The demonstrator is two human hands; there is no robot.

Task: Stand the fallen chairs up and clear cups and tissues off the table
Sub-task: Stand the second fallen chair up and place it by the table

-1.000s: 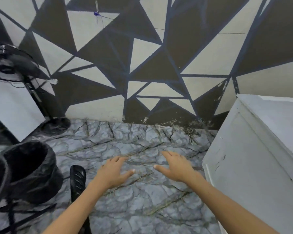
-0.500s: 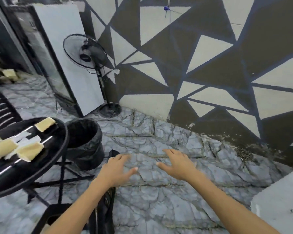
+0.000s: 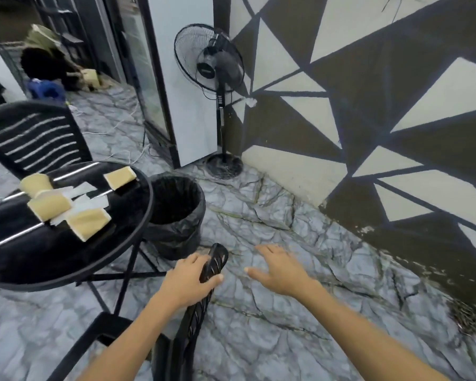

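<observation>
On the floor beside the table's near-right edge lies a fallen black chair, its slatted back pointing toward the bin. Left hand wraps the top of the chair back, fingers curled round it. Right hand hovers just beside, fingers spread, grasping nothing. Round black table carries four tan cups lying on their sides and white tissues among them. A second chair stands upright at the far edge.
</observation>
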